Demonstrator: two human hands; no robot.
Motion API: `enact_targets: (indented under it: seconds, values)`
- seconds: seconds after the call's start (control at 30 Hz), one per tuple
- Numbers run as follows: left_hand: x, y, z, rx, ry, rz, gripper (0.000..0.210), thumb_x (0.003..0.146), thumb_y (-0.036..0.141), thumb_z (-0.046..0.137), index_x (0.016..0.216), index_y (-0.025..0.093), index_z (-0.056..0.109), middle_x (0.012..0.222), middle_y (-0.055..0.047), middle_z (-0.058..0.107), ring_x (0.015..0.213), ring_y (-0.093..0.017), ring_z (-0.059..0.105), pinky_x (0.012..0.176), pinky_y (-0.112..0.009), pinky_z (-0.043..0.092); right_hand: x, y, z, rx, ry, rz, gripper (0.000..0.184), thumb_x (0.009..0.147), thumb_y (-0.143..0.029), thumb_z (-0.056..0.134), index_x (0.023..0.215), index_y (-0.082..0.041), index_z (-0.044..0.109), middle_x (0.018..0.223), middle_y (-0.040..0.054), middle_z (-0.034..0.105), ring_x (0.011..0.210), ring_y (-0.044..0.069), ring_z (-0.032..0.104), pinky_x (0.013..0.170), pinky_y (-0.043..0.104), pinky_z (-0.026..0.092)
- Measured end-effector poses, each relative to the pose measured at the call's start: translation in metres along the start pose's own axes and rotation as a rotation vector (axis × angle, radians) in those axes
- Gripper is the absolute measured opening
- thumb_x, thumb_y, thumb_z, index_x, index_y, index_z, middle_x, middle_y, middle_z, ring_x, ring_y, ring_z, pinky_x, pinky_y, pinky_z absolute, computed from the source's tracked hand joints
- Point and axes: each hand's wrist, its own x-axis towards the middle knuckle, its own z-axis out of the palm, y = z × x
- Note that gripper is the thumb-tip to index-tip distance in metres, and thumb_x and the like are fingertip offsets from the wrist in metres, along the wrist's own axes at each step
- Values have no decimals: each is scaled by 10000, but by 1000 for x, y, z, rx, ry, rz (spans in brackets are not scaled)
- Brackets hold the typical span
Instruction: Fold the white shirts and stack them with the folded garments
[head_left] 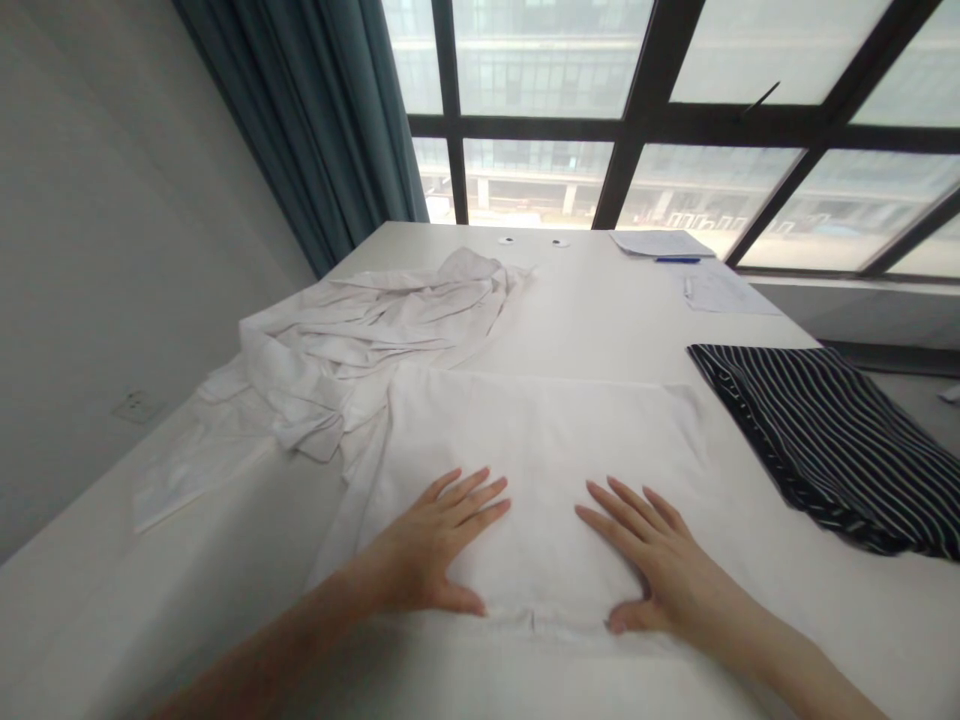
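A white cloth (540,450), folded into a flat rectangle, lies on the white table (607,300) in front of me. My left hand (435,545) rests on its left half with the fingers spread and the thumb near the front edge. On the right half lies my right hand (652,560), palm down and fingers apart, its thumb also by the front edge. Neither hand grips anything. Beyond the left hand, a crumpled white cloth (375,320) spreads along the table's left side and touches the folded one.
A black-and-white striped cloth (840,440) lies at the right edge. Papers (660,243) and a blue pen (677,260) are at the far right. A clear plastic bag (195,460) sits at the left. Beyond stand a blue curtain (322,120) and windows (540,60).
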Motion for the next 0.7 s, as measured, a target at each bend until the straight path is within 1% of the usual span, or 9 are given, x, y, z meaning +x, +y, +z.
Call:
enact_targets:
  seconds: [0.17,0.27,0.33,0.43,0.5,0.57,0.63,0.7]
  values:
    - [7,-13,1,40,67,-22,922,802,760,494,1515,213,288,1581,-124,281,1470,-306,214,1194,-473,99,20,13,-12,42,-22,17,984,682,-768,626,1514,-355,301,1599,80,240,1465,358,187,1140,628,187]
    - [3,-11,2,68,112,-27,833,830,720,506,1471,207,372,1558,-135,330,1460,-304,246,1191,-484,113,24,13,-11,54,-5,10,960,689,-779,605,1493,-317,359,1588,112,265,1462,368,192,1131,643,190]
    - [1,-5,1,69,127,-15,738,859,669,522,1435,218,426,1531,-123,387,1458,-305,251,1188,-491,130,24,6,-9,68,13,-22,895,718,-774,579,1459,-301,414,1574,121,303,1457,363,214,1127,648,200]
    - [-1,5,-2,45,122,23,665,862,614,566,1401,238,466,1488,-106,456,1448,-310,276,1185,-504,151,24,-12,-8,113,20,-135,703,806,-697,562,1379,-297,484,1534,93,394,1440,312,284,1140,606,228]
    - [0,8,-4,37,100,53,685,843,587,608,1411,243,445,1492,-109,450,1436,-310,303,1187,-516,137,25,-23,-9,138,31,-212,532,884,-574,558,1323,-278,509,1493,75,457,1421,263,331,1153,546,251]
    - [1,10,-3,37,76,71,718,817,536,657,1423,241,412,1506,-116,427,1432,-308,314,1190,-526,108,27,-31,-11,147,71,-258,378,937,-429,539,1265,-244,524,1438,78,516,1392,223,377,1152,483,282]
    - [1,10,-2,24,71,69,732,782,482,699,1401,220,409,1506,-128,424,1432,-305,312,1193,-528,85,29,-34,-12,152,125,-283,276,947,-335,531,1194,-213,536,1374,94,568,1354,203,424,1136,440,314]
    - [1,11,0,-7,96,55,666,754,432,717,1315,191,450,1482,-139,452,1429,-297,318,1197,-518,76,29,-35,-11,161,175,-290,192,933,-285,549,1104,-199,540,1311,103,605,1313,200,467,1119,418,337]
